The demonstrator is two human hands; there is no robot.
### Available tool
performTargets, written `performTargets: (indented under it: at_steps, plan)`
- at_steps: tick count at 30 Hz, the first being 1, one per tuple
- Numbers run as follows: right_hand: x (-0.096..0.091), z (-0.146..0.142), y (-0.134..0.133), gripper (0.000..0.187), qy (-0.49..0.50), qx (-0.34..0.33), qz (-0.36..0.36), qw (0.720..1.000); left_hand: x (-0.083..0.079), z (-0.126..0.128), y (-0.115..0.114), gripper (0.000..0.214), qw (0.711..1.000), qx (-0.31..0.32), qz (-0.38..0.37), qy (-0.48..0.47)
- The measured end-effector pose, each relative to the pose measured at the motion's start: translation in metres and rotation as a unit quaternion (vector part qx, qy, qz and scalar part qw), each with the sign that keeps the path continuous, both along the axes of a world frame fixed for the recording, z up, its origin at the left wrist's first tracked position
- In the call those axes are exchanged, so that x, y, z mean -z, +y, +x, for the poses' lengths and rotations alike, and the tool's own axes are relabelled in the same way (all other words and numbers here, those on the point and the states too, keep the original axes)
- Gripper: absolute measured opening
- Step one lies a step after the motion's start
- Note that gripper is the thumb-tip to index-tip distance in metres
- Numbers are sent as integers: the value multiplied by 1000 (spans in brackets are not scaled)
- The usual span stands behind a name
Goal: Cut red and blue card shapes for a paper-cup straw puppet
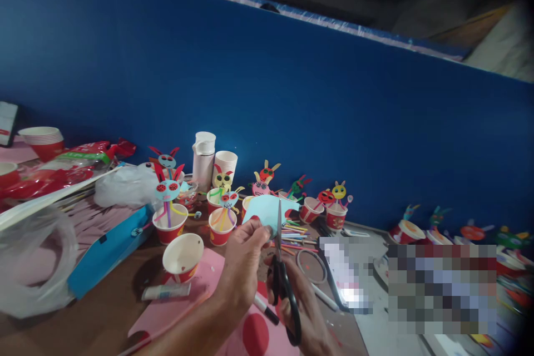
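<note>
Left hand (242,261) has its fingers pinched shut on light-blue paper (267,212), held above the desk (41,331); right hand (307,311) has its fingers closed on black-handled scissors (284,295), blade upright by the paper. Pink sheet (179,300) is laid below; paper-cup figures (169,222) are placed just beyond.

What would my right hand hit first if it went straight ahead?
Your right hand would likely meet the light blue paper first, right at the scissors' blades, though depth is hard to judge.
</note>
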State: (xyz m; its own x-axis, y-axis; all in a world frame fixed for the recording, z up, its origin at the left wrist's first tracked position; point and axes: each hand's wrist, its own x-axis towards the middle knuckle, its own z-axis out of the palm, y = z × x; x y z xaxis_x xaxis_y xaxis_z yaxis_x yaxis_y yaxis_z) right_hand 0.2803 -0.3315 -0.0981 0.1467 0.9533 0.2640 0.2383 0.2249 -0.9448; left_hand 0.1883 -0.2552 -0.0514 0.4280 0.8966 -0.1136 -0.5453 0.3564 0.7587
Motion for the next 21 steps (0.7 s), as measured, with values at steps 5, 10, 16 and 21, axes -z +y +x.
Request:
performTargets:
  at_steps: [5,10,16,21]
  plan:
    - [4,0,1,55,9,-7,5,1000,5,-1,2,16,1000,-6,16,14]
    - [11,1,1,57,40,-22,-7,999,8,-2,4,18,999,-26,25,31]
    - [7,0,1,57,36,-19,-17,999,11,-3,5,15,999,-12,24,29]
    - [10,3,0,55,41,-18,-20,999,6,-4,6,16,1000,-2,13,23]
